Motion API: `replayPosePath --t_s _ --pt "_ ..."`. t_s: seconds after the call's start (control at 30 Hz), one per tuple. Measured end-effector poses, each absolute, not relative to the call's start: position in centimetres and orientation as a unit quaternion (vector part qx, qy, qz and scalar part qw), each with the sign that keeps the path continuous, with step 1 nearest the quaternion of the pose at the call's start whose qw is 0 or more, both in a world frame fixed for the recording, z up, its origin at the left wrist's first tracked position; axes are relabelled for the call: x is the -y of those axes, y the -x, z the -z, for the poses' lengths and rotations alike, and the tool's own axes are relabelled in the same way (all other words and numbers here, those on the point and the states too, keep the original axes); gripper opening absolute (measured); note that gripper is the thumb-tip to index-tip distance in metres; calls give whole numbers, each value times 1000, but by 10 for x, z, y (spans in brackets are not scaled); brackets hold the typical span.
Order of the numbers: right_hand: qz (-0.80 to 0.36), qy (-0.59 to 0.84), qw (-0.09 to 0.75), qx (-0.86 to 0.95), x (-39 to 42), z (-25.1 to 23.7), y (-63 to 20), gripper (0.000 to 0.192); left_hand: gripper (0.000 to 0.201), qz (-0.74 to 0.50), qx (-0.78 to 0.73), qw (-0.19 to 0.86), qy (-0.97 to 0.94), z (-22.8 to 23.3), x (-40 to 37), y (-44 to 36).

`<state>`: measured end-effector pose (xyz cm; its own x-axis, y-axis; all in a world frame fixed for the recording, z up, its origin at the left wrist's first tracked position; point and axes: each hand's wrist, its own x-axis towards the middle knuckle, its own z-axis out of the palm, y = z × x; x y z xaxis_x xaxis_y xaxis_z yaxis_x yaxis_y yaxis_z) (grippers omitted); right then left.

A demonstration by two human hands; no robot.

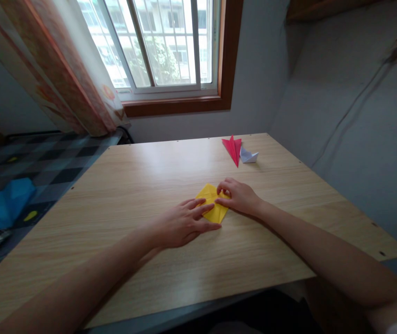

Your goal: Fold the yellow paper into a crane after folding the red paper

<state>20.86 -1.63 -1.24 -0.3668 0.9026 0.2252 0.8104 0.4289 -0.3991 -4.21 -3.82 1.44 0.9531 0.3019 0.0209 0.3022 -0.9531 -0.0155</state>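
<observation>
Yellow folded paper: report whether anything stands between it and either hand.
Nothing visible does: the left hand rests partly on the yellow folded paper, and the right hand touches its right side. The red paper plane and white paper boat sit farther back on the wooden table, out of the way.

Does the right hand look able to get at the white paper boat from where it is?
Probably yes: nothing visible stands between the right hand and the white paper boat, though that hand would first have to leave the yellow paper.

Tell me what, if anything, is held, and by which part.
Yellow paper: the right hand seems to hold its right side; the left hand rests on its left.
</observation>
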Motion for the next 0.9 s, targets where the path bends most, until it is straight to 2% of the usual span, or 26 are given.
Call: replayPosePath --t_s 0.27,0.6,0.9 --pt "-61 519 167 836 16 13 -211 26 41 37 149 -8 988 -15 39 42" --pt "-45 586 172 790 12 11 -212 18 40 48 150 -14 987 -16 39 41" --pt "-20 547 191 815 10 16 -217 10 39 46 155 -6 987 -17 40 40"
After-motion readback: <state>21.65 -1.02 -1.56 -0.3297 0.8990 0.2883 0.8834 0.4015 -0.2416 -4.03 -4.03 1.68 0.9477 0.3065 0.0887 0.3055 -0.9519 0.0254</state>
